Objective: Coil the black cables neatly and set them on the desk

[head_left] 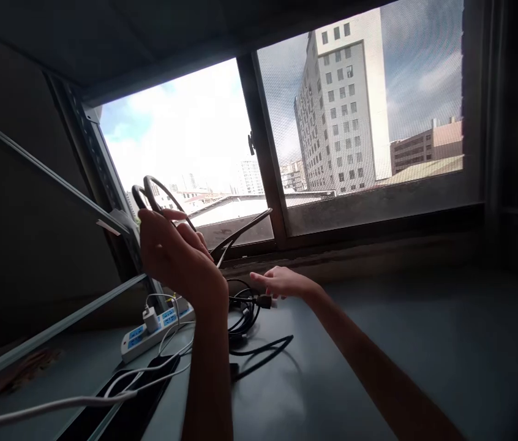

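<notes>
My left hand (176,251) is raised in front of the window with its fingers closed around a looped black cable (153,190). Part of the cable sticks out to the right of the hand. Lower and to the right, my right hand (284,283) hovers over the tabletop, its fingers stretched out and apart. Just beneath it is a dark cable plug (264,301) with a light metal end; whether the fingers touch it I cannot tell. A coil of black cables (250,318) lies on the table between the two arms, partly hidden by my left forearm.
A white power strip (131,350) with blue sockets holds a white charger (150,320). White cables (79,401) run across the lower left over a black strip (162,380). A metal rack post (103,153) stands left of the window (280,226). A blurred brownish shape (29,367) lies far left.
</notes>
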`<action>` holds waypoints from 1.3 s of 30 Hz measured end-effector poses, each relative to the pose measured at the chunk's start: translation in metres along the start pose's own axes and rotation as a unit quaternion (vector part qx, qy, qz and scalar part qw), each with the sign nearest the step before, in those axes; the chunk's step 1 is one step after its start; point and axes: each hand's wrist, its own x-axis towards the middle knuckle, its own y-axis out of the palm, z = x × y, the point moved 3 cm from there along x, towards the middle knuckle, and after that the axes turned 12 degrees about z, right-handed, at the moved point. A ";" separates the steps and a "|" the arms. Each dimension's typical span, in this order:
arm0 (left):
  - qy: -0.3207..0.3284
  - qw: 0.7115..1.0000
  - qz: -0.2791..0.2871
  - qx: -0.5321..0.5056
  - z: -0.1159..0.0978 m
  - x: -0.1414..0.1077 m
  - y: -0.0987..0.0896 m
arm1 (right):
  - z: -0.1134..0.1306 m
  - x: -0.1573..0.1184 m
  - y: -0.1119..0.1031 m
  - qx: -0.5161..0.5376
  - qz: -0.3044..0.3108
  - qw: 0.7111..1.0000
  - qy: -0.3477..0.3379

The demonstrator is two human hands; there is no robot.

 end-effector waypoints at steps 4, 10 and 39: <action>-0.012 1.000 -0.006 0.015 0.024 -0.005 -0.003 | 0.013 -0.024 -0.013 -0.054 -0.043 0.998 0.003; -0.024 0.998 0.054 0.007 0.042 -0.005 -0.005 | -0.005 -0.031 -0.007 -0.062 0.188 0.977 0.075; 0.051 0.995 0.083 0.023 0.035 -0.016 -0.001 | -0.023 -0.005 -0.012 0.047 0.104 0.985 -0.129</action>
